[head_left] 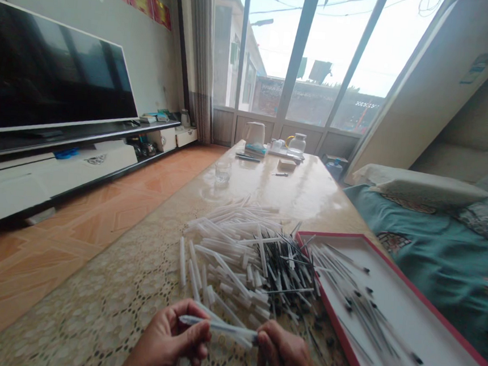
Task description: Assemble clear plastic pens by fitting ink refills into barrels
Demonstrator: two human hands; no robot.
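Note:
My left hand (171, 336) is closed, its thumb and fingers pinching the pointed end of a translucent pen (231, 328). My right hand (284, 354) is closed on the pen's other end, where a dark end piece shows at the fingertips. The pen lies almost level between both hands, above the table's near edge. Just beyond are a heap of whitish translucent tubes (229, 250) and, to its right, a pile of thin dark refills (285, 275). Several pens with dark ends (369, 313) lie in a shallow red-rimmed box (441, 322) at the right.
The long table (134, 270) has a patterned covering. Farther along it stand a drinking glass (222, 172), a glass jug (297, 144) and a small box (287, 165). A bed with a teal cover (378, 209) is at the right, a television (52, 75) at the left.

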